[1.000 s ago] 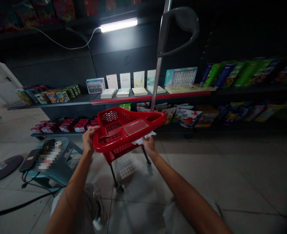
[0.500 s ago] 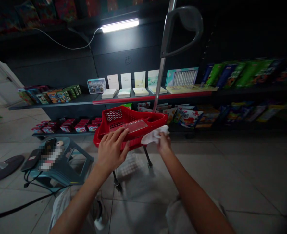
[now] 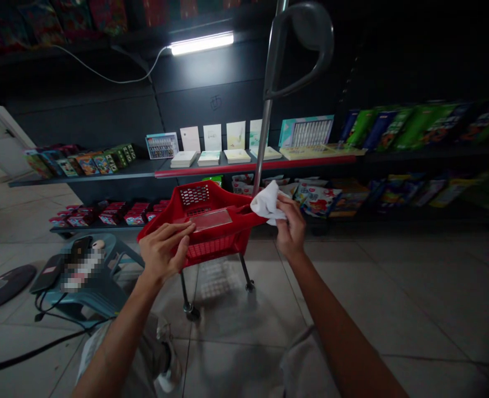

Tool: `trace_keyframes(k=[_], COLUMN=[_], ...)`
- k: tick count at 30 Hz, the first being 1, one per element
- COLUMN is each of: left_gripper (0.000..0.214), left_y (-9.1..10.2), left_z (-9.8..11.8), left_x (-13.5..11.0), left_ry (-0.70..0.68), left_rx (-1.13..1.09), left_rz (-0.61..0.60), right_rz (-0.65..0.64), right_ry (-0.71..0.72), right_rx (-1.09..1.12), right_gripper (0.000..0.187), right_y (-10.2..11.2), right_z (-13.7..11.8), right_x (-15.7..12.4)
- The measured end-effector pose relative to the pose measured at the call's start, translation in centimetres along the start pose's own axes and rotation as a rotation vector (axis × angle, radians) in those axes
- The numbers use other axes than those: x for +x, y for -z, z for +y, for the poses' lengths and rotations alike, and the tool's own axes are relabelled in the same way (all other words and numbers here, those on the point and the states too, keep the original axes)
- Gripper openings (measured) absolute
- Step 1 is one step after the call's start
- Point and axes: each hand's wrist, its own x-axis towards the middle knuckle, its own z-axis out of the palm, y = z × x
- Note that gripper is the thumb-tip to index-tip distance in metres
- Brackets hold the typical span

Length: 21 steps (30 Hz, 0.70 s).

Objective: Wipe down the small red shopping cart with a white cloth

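Observation:
A red plastic shopping basket (image 3: pixel 211 243) on wheels stands on the tiled floor in front of me, with a metal pole and a grey handle (image 3: pixel 298 44) rising from its far side. My left hand (image 3: pixel 164 251) grips the basket's near left rim, thumb on top. My right hand (image 3: pixel 290 224) holds a crumpled white cloth (image 3: pixel 266 202) against the basket's right rim. A clear plastic panel (image 3: pixel 209 219) lies on the basket's front edge between my hands.
A blue-grey plastic stool (image 3: pixel 90 282) with phones and cables stands to the left. Dark shelves (image 3: pixel 253 165) with cards, boxes and packets run along the back wall under a tube light (image 3: pixel 201 43). A fan base (image 3: pixel 6 279) lies far left.
My right hand with the cloth has moved from under the basket's front up to its right rim. My left hand shifted along the near rim, and the basket has tilted and turned slightly.

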Motion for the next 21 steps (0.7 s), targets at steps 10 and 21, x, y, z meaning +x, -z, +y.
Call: trace_keyframes(k=[10,21], left_gripper=[0.027,0.023], left_y=[1.5,-0.5], left_z=[-5.8,-0.1], left_x=[-1.6,-0.3], left_ry=[0.042,0.12], left_rx=[0.053,0.188], left_rz=[0.182,0.174], right_rz=[-0.241,-0.324], right_ry=[0.109,0.106], right_rx=[0.13,0.192], right_gripper=[0.031,0.036], right_y=[-2.2,-5.3], right_z=[-2.1,-7.2], right_x=[0.0,-1.3])
